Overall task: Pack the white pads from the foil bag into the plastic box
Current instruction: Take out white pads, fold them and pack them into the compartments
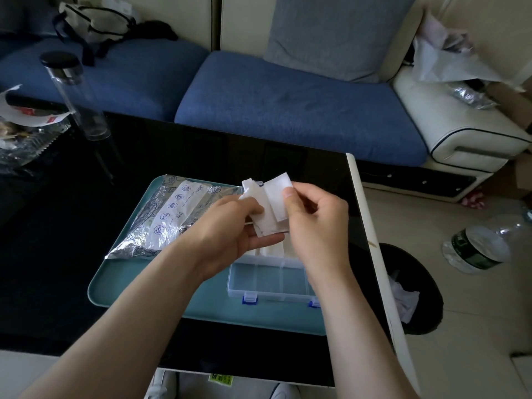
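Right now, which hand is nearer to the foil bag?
Left. The left hand holds the white pads beside the foil bag; the right hand pinches them farther right, clear of the bag.

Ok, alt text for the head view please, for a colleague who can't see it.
The left hand and right hand hold a bunch of white pads above a clear plastic box on a teal tray. The crinkled foil bag lies on the tray to their left, all on a black table before a blue sofa.
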Demonstrator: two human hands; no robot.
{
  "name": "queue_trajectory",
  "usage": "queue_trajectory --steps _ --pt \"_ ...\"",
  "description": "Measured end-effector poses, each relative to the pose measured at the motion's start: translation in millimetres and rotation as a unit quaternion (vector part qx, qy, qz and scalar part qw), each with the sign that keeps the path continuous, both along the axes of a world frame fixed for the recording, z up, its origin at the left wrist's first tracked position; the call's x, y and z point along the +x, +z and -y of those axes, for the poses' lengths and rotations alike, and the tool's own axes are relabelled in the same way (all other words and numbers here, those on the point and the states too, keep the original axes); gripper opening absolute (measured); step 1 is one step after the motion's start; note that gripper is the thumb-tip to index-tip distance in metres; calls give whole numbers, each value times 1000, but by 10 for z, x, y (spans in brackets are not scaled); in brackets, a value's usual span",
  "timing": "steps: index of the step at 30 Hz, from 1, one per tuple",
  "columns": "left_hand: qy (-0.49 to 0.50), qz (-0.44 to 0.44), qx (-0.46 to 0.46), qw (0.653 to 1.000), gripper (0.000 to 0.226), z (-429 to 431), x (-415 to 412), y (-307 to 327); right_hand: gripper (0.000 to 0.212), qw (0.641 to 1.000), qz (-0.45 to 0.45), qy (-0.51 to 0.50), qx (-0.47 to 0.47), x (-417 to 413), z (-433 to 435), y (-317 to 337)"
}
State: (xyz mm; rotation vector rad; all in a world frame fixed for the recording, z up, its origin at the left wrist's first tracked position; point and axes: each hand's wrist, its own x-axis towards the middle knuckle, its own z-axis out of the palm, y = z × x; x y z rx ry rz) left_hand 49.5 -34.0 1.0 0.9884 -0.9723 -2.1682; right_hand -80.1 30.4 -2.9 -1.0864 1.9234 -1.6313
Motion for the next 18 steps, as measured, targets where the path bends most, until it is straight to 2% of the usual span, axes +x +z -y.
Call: queue_trajectory --steps 5,11,15,18 --pt "-85 24 -92 992 36 -46 9 25 27 995 -96 15 32 25 -7 -42" --pt "-78 47 -103 991 31 -20 43 3 21 989 -143 21 23 34 -29 -34" --pt "-46 57 -87 993 25 -6 35 -24 13 995 -95 7 11 32 -16 -37" --pt "-19 56 -60 996 22 20 29 -62 15 998 6 -61 -28 -15 4 -30"
